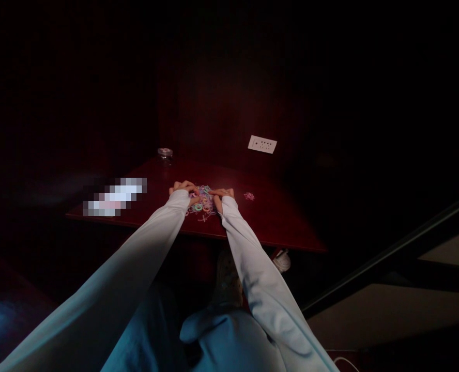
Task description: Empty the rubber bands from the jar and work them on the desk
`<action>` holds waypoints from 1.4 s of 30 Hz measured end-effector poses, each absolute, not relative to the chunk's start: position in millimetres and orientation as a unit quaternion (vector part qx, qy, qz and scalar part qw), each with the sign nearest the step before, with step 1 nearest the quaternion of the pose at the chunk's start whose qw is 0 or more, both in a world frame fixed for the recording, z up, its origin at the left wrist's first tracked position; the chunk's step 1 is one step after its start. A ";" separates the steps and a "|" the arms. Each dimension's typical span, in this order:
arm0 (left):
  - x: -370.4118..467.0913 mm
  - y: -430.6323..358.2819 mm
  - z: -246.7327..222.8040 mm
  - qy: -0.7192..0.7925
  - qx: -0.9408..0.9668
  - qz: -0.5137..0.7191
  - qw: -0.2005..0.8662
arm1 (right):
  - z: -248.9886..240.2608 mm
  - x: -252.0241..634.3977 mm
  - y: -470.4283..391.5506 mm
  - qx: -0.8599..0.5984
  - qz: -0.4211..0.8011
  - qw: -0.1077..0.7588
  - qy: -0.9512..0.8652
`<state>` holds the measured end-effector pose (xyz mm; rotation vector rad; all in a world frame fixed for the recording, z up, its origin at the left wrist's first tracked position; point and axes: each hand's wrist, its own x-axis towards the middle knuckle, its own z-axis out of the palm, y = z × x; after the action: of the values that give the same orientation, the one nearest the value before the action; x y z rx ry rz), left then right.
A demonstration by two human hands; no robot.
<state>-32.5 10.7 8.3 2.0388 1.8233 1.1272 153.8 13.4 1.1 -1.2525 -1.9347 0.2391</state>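
Observation:
A mixed pile of small hair ties (203, 200) in pastel colours, some of them larger rings, lies on the dark red table (268, 222). My left hand (183, 189) rests at the pile's left side, its fingers bent and thumb apart from them. From the right, my right hand (223, 197) reaches to the pile with fingers stretched out and the thumb lower down. Both hands touch or nearly touch the ties; no held piece can be made out. To the right sits a separate little heap of pink ties (249, 196).
A clear lidded jar (165, 155) stands at the table's back left. Nearer on the left lies a bright, pixelated flat object (115, 197). A white socket panel (262, 144) is on the back wall. Below the table's right front is a whitish item (282, 261).

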 end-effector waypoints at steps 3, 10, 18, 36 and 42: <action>-31.4 7.8 10.2 0.615 0.678 0.391 0.096 | 1.4 154.2 13.1 -0.502 0.092 0.393 -0.765; -31.1 6.6 9.2 0.610 0.677 0.403 0.091 | 2.0 155.3 11.7 -0.498 0.096 0.403 -0.762; -33.1 7.6 9.6 0.616 0.672 0.402 0.082 | 5.0 155.2 8.5 -0.498 0.089 0.401 -0.763; -34.8 14.6 2.6 0.598 0.706 0.371 0.084 | 3.9 155.3 11.5 -0.509 0.091 0.403 -0.755; -35.2 14.2 4.2 0.592 0.699 0.388 0.101 | 3.3 155.6 12.9 -0.509 0.093 0.394 -0.760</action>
<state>-35.2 14.2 4.2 2.0661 1.7479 1.1461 155.6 12.9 3.3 -1.2920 -1.9276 0.2357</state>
